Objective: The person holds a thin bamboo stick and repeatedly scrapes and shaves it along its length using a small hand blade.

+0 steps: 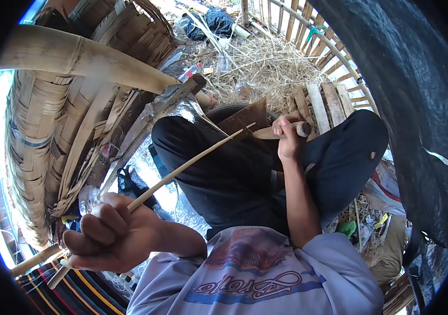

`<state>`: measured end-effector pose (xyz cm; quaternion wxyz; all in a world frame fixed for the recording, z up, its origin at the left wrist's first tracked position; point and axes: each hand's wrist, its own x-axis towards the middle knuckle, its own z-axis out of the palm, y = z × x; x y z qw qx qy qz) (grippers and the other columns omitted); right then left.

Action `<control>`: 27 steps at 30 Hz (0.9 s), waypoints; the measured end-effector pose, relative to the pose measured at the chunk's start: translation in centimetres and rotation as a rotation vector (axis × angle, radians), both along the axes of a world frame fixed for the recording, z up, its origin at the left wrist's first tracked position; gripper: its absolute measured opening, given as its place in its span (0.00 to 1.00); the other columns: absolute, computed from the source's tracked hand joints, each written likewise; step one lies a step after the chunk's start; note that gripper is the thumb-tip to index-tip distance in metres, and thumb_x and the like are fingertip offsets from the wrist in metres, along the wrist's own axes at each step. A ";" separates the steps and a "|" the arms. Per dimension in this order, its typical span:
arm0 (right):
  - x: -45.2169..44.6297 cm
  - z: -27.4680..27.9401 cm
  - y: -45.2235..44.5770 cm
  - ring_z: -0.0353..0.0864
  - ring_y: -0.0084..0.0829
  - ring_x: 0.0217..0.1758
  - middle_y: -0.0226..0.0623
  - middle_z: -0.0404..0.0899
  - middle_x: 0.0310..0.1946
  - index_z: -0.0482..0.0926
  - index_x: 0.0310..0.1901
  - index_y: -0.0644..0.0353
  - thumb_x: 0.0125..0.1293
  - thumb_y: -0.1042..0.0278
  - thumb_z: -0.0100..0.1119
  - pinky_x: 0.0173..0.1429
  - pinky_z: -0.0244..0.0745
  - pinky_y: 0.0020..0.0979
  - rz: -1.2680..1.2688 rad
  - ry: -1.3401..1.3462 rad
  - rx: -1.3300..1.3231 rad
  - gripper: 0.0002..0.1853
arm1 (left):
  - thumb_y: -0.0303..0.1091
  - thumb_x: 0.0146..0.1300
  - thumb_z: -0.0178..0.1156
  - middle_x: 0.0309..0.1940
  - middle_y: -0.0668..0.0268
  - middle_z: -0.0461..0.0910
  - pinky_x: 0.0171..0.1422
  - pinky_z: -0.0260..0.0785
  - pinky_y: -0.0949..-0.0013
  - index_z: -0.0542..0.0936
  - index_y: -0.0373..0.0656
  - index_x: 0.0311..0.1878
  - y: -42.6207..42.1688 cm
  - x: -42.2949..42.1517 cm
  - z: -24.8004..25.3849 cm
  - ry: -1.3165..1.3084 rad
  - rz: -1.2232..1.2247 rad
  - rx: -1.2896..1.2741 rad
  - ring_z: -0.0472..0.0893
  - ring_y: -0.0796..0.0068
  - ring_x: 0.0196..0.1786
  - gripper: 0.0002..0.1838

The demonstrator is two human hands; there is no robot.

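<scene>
A slender, pale stick (192,163) is gripped in the curled fist of the left hand (116,233), its butt end let out below the fist and its far tip angled forward across the lap; a knife (247,115) is held by its wooden handle (266,133) in the right hand (289,140), the fingers wrapped around the grip; the broad, rust-brown blade is turned toward the left, and the stick's tip is seen against it, though whether the two are touching cannot be told.

The hands are framed by dark trousers (224,178), the knees bent and spread wide, a small hole worn at the right knee; a pale lavender T-shirt (250,268) printed with a picture and lettering is worn above.

Beyond the knees, dry straw (271,63) is strewn over the ground, bordered by wooden slats (333,102) and a curved bamboo fence (339,58); at left, a woven bamboo wall (38,115) is crossed by a thick bamboo pole (82,55); at right, the scene is closed off by black plastic sheeting (402,105); at lower left, a striped cloth (72,294) is partly seen beneath the left fist.
</scene>
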<state>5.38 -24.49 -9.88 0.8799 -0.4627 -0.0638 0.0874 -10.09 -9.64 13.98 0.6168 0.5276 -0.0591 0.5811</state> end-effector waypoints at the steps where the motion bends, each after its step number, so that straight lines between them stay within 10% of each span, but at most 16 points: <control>1: 0.0 1.1 -0.2 0.66 0.20 0.18 0.31 0.68 0.17 0.68 0.24 0.61 0.57 0.77 0.55 0.24 0.62 0.23 0.046 -0.022 0.079 0.07 | 0.49 0.72 0.43 0.13 0.77 0.47 0.19 0.37 0.80 0.52 0.53 0.20 0.2 0.0 0.0 -0.002 -0.002 0.004 0.43 0.88 0.14 0.24; 10: -1.1 14.1 -4.1 0.61 0.24 0.15 0.33 0.63 0.12 0.66 0.25 0.61 0.59 0.73 0.52 0.22 0.57 0.26 0.253 -0.249 0.420 0.07 | 0.57 0.71 0.37 0.09 0.78 0.52 0.18 0.40 0.82 0.55 0.53 0.23 0.4 0.4 0.0 -0.012 -0.172 0.132 0.52 0.91 0.10 0.24; 27: -0.9 10.9 -3.7 0.62 0.24 0.16 0.34 0.63 0.13 0.66 0.26 0.62 0.58 0.74 0.52 0.22 0.58 0.25 0.192 -0.146 0.294 0.07 | 0.59 0.70 0.38 0.09 0.78 0.53 0.15 0.44 0.86 0.55 0.54 0.22 -0.8 0.7 0.3 -0.007 -0.174 0.094 0.52 0.92 0.09 0.25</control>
